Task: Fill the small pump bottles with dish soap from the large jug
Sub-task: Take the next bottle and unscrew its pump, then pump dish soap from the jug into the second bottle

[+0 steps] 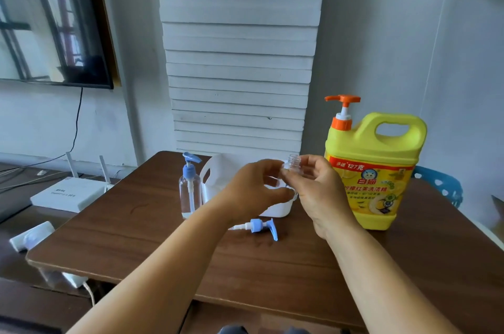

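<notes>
Clear thin plastic, that was the small bottle [293,164] they had up above the bench [152,241], both hands closed round it: left hand [253,189] cupping the body, right hand [319,186] pinching by the shoulder. It stood upright, long axis vertical, open threaded neck pointing up. Looked light and a bit squashy, so I'd hold the body, not squeeze hard. On the bench just below lay its blue pump [260,226], flat on its side, nozzle toward the person, tube pointing left. Further back a second pump bottle [189,186] stood capped beside a white caddy [218,170]. The yellow jug [375,167] at the right looked heavy and likely slick; grab the handle.
</notes>
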A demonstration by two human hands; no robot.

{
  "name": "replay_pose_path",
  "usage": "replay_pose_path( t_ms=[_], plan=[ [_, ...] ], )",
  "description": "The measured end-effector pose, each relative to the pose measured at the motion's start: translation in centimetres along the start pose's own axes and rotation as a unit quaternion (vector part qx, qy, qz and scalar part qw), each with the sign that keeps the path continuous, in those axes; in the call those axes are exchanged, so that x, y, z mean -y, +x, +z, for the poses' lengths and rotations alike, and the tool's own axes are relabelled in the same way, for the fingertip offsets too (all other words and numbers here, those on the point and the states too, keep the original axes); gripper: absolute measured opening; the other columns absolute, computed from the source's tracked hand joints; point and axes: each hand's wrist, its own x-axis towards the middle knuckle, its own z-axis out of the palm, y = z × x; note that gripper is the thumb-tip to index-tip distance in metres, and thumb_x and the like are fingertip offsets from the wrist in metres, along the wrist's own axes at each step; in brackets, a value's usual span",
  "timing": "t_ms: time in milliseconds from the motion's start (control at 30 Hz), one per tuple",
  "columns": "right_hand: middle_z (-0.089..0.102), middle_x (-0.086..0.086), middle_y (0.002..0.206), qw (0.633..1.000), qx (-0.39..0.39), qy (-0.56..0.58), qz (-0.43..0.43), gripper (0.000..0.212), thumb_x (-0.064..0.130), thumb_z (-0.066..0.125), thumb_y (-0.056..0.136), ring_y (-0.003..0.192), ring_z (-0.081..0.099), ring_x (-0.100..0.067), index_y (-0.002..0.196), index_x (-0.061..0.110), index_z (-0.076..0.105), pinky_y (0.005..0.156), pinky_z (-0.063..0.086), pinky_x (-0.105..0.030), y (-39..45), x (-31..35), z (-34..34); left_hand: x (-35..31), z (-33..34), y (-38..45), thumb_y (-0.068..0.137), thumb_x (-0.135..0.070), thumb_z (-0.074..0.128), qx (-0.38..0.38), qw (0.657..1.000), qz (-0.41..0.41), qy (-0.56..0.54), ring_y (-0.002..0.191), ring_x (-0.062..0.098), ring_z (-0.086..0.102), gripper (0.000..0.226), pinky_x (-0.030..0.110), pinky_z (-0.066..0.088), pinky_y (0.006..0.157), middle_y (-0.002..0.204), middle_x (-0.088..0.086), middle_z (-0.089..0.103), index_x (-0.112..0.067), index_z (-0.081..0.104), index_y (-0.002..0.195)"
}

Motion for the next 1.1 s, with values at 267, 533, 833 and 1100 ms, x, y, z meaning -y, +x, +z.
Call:
replay_pose_path(
  t_ms=[267, 533, 833, 1100],
  plan=[
    [0.069, 0.007, 0.088, 0.995, -0.021, -0.036, -0.093, 0.021, 0.035, 0.064, 0.083, 0.083, 0.065, -0.005, 0.096, 0.019, 0.063, 0.067, 0.049, -0.014, 2.3, 3.4, -1.3, -3.0, 1.0, 3.2, 0.077, -0.032, 0.069, -0.126, 0.991, 0.043, -0.031, 0.077, -0.004, 0.063, 0.023, 0.022, 0.053, 0.073, 0.088, -0.012, 0.069, -0.028, 0.065, 0.099],
    [0.067, -0.004, 0.098, 0.93, -0.141, -0.225, -0.254, 0.017, 0.016, 0.058, 0.089, 0.088, 0.06, -0.015, 0.101, 0.013, 0.069, 0.076, 0.048, -0.023, 6.5, 7.5, -4.7, -4.6, 0.6, 7.4, 0.076, -0.025, 0.069, -0.153, 0.986, 0.053, 0.025, 0.083, 0.007, 0.062, 0.021, 0.026, 0.05, 0.072, 0.084, -0.017, 0.066, -0.036, 0.06, 0.091],
    [0.071, -0.001, 0.088, 0.895, -0.052, -0.377, -0.233, 0.019, 0.02, 0.056, 0.09, 0.075, 0.061, -0.012, 0.091, 0.015, 0.074, 0.066, 0.048, -0.026, 10.2, 8.9, -7.6, -5.7, 0.1, 9.8, 0.077, -0.028, 0.068, -0.147, 0.978, 0.103, 0.106, 0.078, 0.003, 0.056, 0.022, 0.011, 0.038, 0.064, 0.084, -0.014, 0.064, -0.03, 0.065, 0.099],
    [0.066, 0.01, 0.074, 0.905, 0.012, -0.377, -0.2, 0.014, 0.026, 0.061, 0.086, 0.056, 0.049, 0.01, 0.088, 0.022, 0.074, 0.047, 0.032, -0.002, 11.7, 9.2, -8.3, -6.3, -0.5, 9.9, 0.078, -0.031, 0.067, -0.143, 0.969, 0.129, 0.157, 0.075, -0.001, 0.053, 0.021, 0.016, 0.041, 0.066, 0.076, -0.022, 0.056, -0.032, 0.063, 0.099]
  ],
)
